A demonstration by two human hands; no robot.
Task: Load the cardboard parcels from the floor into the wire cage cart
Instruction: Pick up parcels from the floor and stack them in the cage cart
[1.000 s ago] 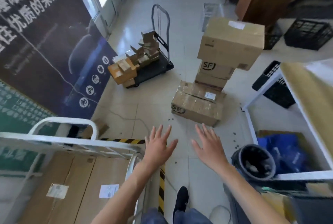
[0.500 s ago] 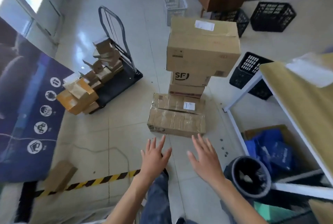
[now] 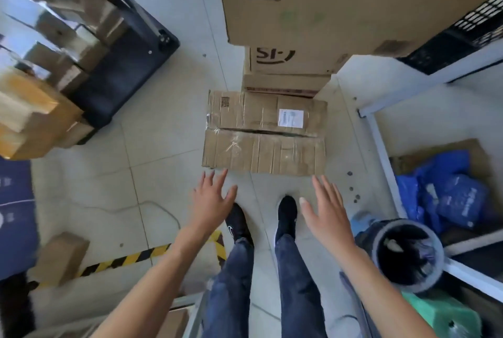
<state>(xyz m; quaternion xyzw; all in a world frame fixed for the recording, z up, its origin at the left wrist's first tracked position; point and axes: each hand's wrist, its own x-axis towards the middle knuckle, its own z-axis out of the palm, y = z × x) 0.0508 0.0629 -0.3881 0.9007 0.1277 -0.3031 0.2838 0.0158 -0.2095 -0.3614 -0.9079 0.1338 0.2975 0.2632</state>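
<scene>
A low, taped cardboard parcel (image 3: 265, 133) with a white label lies on the tiled floor straight ahead. Behind it rises a stack of parcels: a thin one, an SF-marked box (image 3: 288, 61) and a large box (image 3: 340, 3) on top. My left hand (image 3: 211, 203) and my right hand (image 3: 325, 215) are both spread, palms down, just short of the low parcel's near edge, touching nothing. A corner of the wire cage cart (image 3: 190, 307) shows at the bottom edge, left of my legs.
A black platform trolley (image 3: 122, 76) piled with small boxes stands at left. A white table frame (image 3: 381, 144) with blue bags (image 3: 446, 190) under it and a round bin (image 3: 408, 253) crowd the right. A small box (image 3: 58, 257) and striped floor tape (image 3: 130, 258) lie lower left.
I have stepped forward toward the stack and tilted down; the low parcel now lies close in front of my feet. Both hands stay spread and have drawn near its front edge.
</scene>
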